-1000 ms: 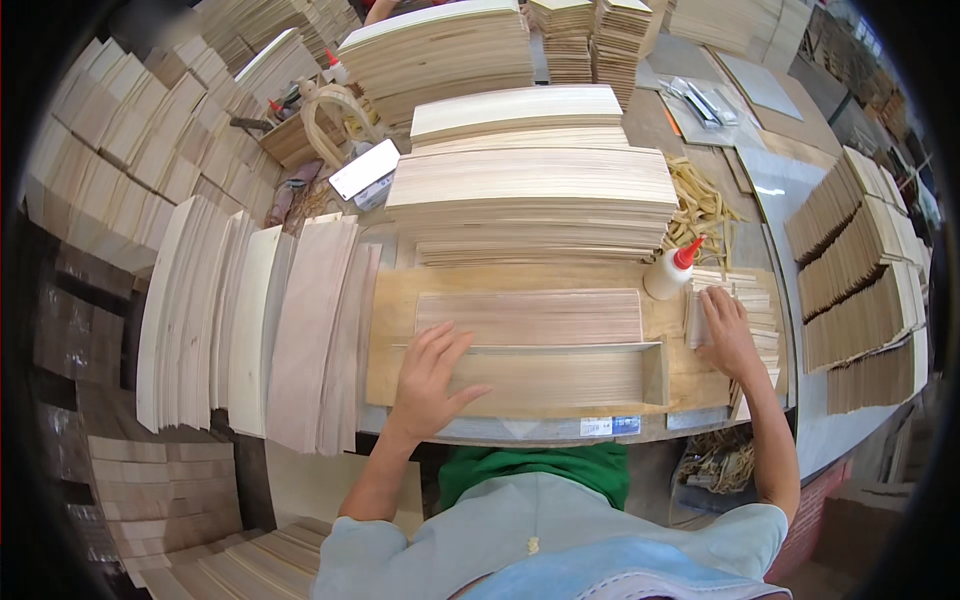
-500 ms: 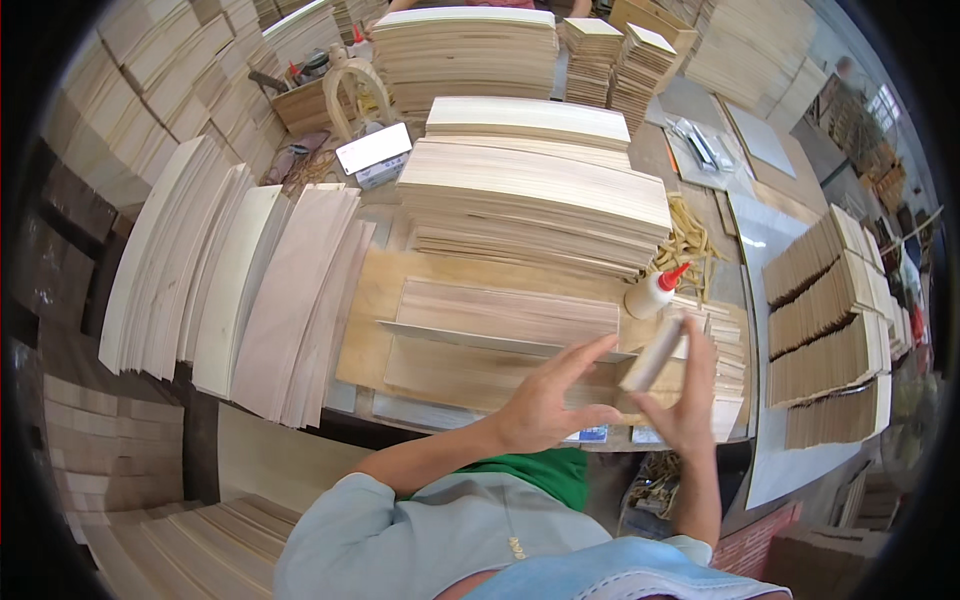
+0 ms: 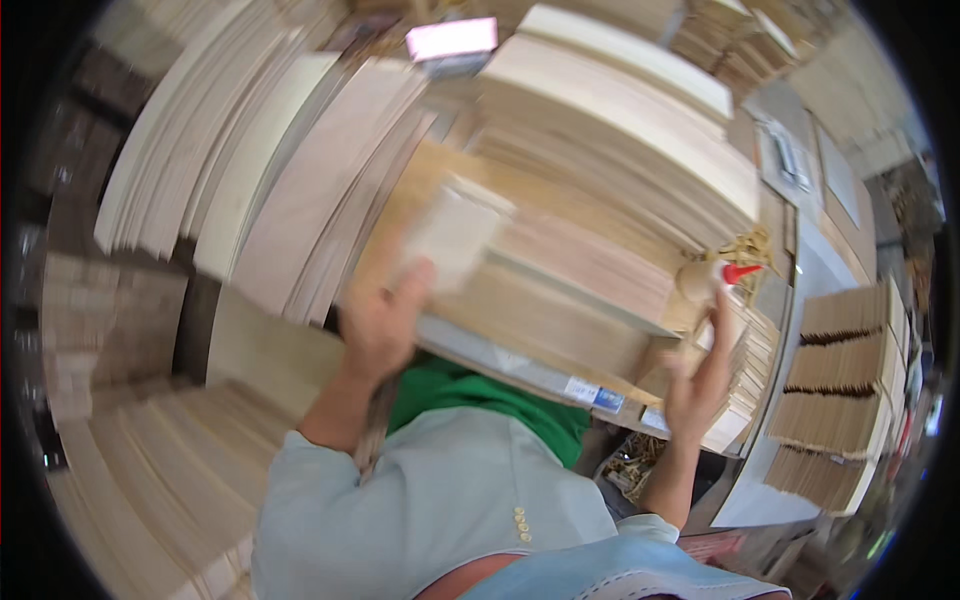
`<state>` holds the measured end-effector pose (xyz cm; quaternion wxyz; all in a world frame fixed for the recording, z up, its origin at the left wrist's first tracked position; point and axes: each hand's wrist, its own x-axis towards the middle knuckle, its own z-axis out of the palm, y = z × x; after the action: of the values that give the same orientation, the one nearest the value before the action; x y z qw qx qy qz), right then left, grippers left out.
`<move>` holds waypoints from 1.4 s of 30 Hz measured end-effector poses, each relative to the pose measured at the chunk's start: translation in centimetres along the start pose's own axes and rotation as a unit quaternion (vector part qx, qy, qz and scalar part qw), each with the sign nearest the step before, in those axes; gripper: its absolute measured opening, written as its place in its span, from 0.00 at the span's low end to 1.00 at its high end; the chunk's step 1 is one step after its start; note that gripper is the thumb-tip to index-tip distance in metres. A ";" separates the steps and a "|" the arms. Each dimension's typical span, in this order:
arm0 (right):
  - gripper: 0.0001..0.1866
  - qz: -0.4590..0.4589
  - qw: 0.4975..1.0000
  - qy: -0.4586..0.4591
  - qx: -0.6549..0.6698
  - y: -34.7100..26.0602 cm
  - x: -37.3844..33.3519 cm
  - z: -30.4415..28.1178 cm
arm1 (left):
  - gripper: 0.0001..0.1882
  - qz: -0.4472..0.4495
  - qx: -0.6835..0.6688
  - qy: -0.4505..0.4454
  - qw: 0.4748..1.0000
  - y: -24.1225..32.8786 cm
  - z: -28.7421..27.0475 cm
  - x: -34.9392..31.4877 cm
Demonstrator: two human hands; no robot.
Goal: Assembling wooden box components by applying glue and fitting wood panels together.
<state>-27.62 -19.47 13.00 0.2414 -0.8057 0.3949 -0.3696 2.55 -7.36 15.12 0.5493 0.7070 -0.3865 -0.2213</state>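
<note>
My left hand (image 3: 385, 318) is closed on a small pale wooden panel (image 3: 458, 235), blurred, above the left end of a plywood board (image 3: 420, 175). On that board lie a long pinkish wooden strip (image 3: 590, 258) and a browner one (image 3: 540, 310), with a thin upright strip (image 3: 580, 290) between them. At the board's right end is my right hand (image 3: 697, 390), its index finger raised and its thumb to the left. Motion smears its fingers, so whether a piece sits between them cannot be made out. Just behind them stands a white glue bottle (image 3: 698, 280) with a red nozzle.
Stacked long boards (image 3: 610, 130) rise behind the work board. Leaning boards (image 3: 330, 190) fill the left side. Small wooden pieces (image 3: 745, 390) lie beside my right hand, and bundled panels (image 3: 835, 390) stand further right. A white box (image 3: 452, 40) sits at the back.
The view has turned and shifted. My left hand, formerly open near the middle, has moved left and now holds a small panel. My right hand, formerly on a small wooden piece, has stayed at the right end.
</note>
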 end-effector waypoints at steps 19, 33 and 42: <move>0.27 0.257 0.960 0.064 0.092 6.3 -7.6 1.2 | 0.21 0.050 0.147 0.043 0.987 -13.7 -1.9 2.0; 0.26 0.266 0.959 0.068 0.071 6.3 -7.9 2.4 | 0.23 -0.057 0.235 -0.042 0.970 -11.5 -2.0 1.6; 0.27 0.250 0.963 0.074 0.071 7.8 -8.4 1.3 | 0.32 0.028 0.158 -0.062 0.985 -11.5 -0.6 1.7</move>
<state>-33.64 -17.01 3.48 0.3529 -0.6324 0.5735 -0.3829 7.46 -7.21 4.56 0.4115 0.7592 -0.4691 -0.1851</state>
